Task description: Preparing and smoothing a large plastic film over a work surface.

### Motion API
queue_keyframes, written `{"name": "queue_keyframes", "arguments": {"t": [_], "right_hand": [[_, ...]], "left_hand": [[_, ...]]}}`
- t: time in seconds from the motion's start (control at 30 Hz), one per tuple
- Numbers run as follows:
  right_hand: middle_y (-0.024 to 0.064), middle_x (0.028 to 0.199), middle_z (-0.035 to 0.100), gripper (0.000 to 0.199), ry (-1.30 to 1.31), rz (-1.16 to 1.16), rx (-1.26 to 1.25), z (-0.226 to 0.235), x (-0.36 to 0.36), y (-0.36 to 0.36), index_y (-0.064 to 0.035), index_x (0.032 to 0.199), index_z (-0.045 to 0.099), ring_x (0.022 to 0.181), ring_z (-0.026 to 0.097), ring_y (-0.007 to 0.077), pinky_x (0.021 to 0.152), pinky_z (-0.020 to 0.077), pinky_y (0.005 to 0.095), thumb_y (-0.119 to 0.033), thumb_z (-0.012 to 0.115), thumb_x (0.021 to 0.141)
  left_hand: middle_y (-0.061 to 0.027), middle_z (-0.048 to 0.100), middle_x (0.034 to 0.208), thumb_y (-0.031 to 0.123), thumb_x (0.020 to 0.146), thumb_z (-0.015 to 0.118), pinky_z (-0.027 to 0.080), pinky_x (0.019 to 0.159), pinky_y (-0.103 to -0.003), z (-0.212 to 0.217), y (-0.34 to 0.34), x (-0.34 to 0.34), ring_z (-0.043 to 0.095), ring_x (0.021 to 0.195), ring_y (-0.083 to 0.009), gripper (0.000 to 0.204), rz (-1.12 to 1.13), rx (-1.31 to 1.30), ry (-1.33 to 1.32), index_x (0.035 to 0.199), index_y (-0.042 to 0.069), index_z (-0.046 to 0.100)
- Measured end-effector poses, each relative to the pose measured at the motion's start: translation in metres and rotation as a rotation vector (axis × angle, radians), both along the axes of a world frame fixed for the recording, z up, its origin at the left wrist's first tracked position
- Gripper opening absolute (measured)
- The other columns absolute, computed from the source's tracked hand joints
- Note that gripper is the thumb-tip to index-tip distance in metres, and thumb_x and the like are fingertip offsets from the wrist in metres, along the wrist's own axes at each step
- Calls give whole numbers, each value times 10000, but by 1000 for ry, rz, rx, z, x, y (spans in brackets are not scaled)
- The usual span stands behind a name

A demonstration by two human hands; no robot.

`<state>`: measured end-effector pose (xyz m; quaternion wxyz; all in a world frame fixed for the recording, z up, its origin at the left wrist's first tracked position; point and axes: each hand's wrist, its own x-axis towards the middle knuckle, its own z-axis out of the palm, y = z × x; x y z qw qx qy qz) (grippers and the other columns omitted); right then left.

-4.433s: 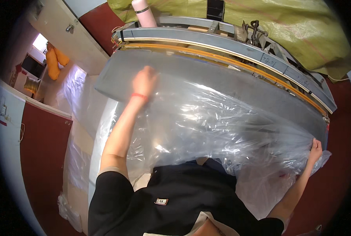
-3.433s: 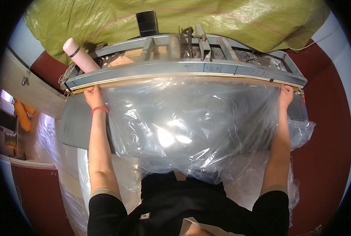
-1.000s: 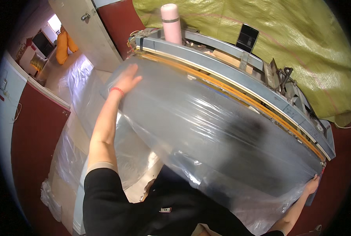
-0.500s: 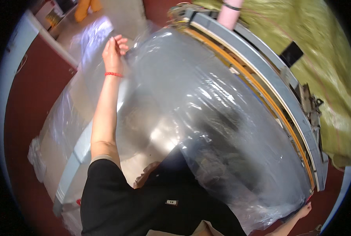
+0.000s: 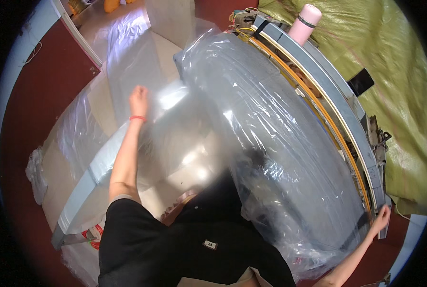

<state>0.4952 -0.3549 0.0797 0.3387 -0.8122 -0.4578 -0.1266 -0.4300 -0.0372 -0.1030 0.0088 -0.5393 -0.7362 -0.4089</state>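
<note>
Clear plastic film (image 5: 271, 143) lies in a wide, wrinkled sheet in front of me, along a long machine with a grey bar (image 5: 338, 93). My left hand (image 5: 139, 100), with a red bracelet at the wrist, is raised left of the sheet, fingers curled closed. Whether a film edge is in it, I cannot make out; the film nearby is blurred. My right hand (image 5: 381, 218) is at the near right end of the grey bar. Its fingers are bent together against the bar's end, and what they grip is too small to tell.
Yellow-green woven sheeting (image 5: 395, 110) spreads behind the machine. A pink bottle (image 5: 305, 25) and a dark phone-like slab (image 5: 361, 82) sit by the bar. At left, a pale blue rail (image 5: 75, 201) crosses the floor, with more clear film (image 5: 82, 124) beyond it.
My left hand has come down nearer to me, its fingers now curled closed. The film's left part has shifted and blurs. My right hand has moved up onto the bar's end.
</note>
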Motion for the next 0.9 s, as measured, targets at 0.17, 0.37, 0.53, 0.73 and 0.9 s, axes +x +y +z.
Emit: {"name": "queue_keyframes", "arguments": {"t": [0.17, 0.37, 0.53, 0.73, 0.9], "right_hand": [[26, 883, 559, 131, 237, 393, 36, 22, -203, 121, -14, 904, 575, 833, 506, 99, 774, 400, 220, -127, 545, 845], [64, 1096, 546, 429, 577, 1233, -123, 60, -479, 178, -81, 1083, 558, 967, 534, 144, 751, 465, 267, -57, 664, 668], [6, 824, 587, 411, 841, 1693, -376, 67, -565, 157, -51, 1094, 544, 753, 531, 73, 653, 435, 236, -125, 672, 711], [91, 705, 587, 164, -25, 1522, -521, 98, -488, 156, -86, 823, 585, 640, 580, 214, 583, 470, 310, -106, 627, 666], [60, 712, 614, 152, -662, 561, 625, 176, -388, 205, -102, 807, 614, 605, 602, 198, 526, 463, 269, -14, 587, 686]], "left_hand": [[-98, 554, 744, 36, 792, 513, 426, 648, -272, 151, -35, 76, 541, 691, -191, 34, -333, 295, -250, 803, 5, 522], [-86, 553, 738, -69, 684, 591, 442, 562, -266, 261, -113, 183, 553, 657, -201, 149, -1143, 480, 251, 778, 31, 535], [-96, 564, 760, -97, 713, 557, 462, 592, -285, 320, -139, 201, 565, 684, -208, 154, -1236, 580, 226, 825, 6, 538], [11, 551, 750, 91, 775, 609, 381, 552, -180, 346, -114, 112, 467, 597, -62, 158, -917, 373, -214, 912, 38, 550], [-190, 590, 762, 13, 701, 542, 468, 639, -337, 306, -107, 40, 597, 699, -298, 291, -397, -109, 860, 971, 90, 618]]}}
